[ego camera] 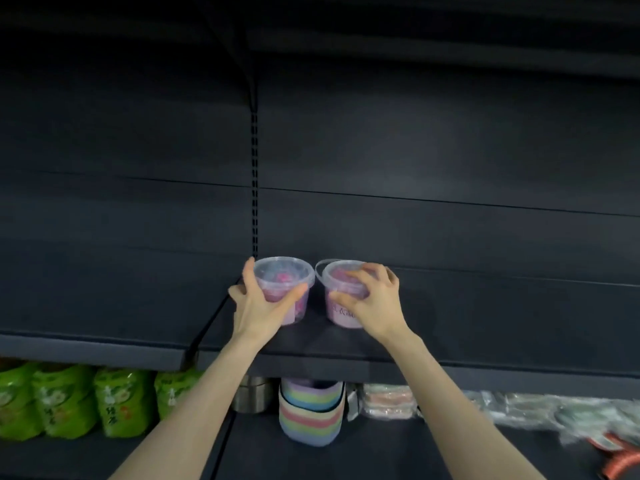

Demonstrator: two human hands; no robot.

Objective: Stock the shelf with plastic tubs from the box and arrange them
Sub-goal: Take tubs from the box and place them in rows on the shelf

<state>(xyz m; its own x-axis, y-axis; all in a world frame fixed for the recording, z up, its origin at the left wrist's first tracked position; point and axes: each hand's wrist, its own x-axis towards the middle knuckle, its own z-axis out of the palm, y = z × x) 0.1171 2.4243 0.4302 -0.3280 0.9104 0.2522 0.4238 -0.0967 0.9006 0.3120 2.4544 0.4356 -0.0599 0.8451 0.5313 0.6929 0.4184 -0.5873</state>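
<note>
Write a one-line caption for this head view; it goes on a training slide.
Left hand and right hand each grip a clear plastic tub, left tub and right tub, on the dark shelf.

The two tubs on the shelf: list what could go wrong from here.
1. The left tub and right tub sit close together; the thin handle arching between them could snag.
2. Both stand near the front of the shelf, so pulling the left hand or right hand away carelessly could drag one off.
</note>
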